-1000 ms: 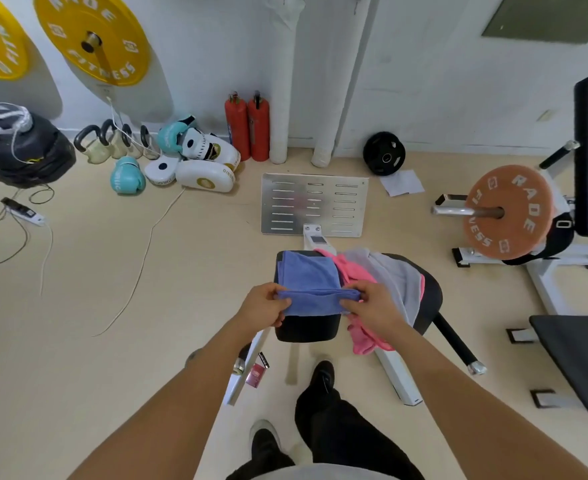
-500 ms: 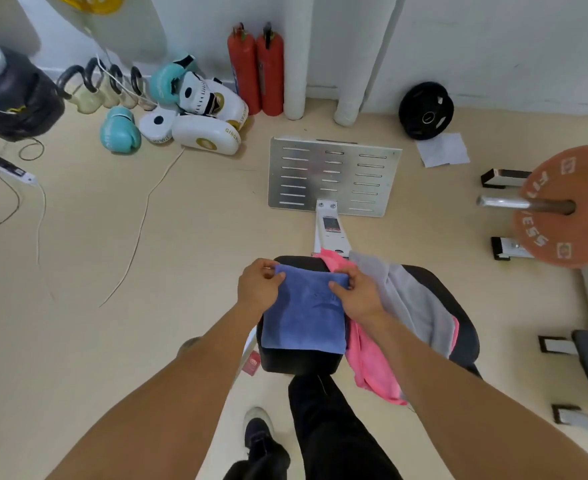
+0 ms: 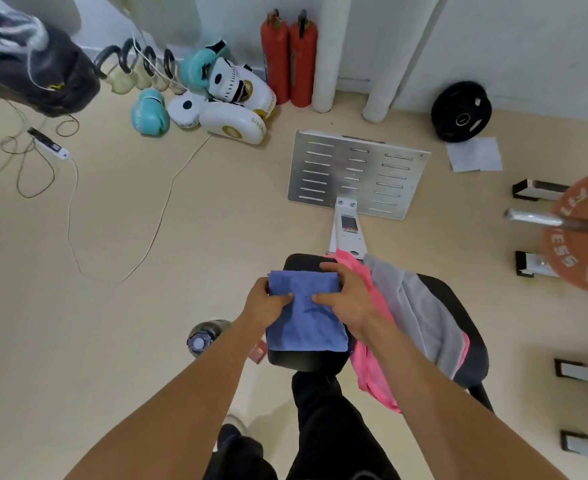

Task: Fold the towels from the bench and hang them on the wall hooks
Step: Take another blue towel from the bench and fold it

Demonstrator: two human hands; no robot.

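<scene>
A folded blue towel (image 3: 306,323) lies flat on the black padded bench (image 3: 303,360). My left hand (image 3: 263,301) grips its left edge with the thumb pressed on top. My right hand (image 3: 346,299) holds its upper right edge, fingers curled over the far corner. Just right of the blue towel a pink towel (image 3: 368,368) hangs off the bench, and a grey towel (image 3: 420,313) lies spread over it. No wall hooks are in view.
A slotted metal footplate (image 3: 355,174) lies ahead of the bench. Boxing gloves and pads (image 3: 216,98) and two red fire extinguishers (image 3: 289,57) stand by the wall. An orange weight plate (image 3: 583,230) on a bar is at right. A water bottle (image 3: 204,336) stands under my left forearm.
The near half of the blue towel was carried over to the far edge, and my hands now press on the folded towel. The view tilted down and closer.
</scene>
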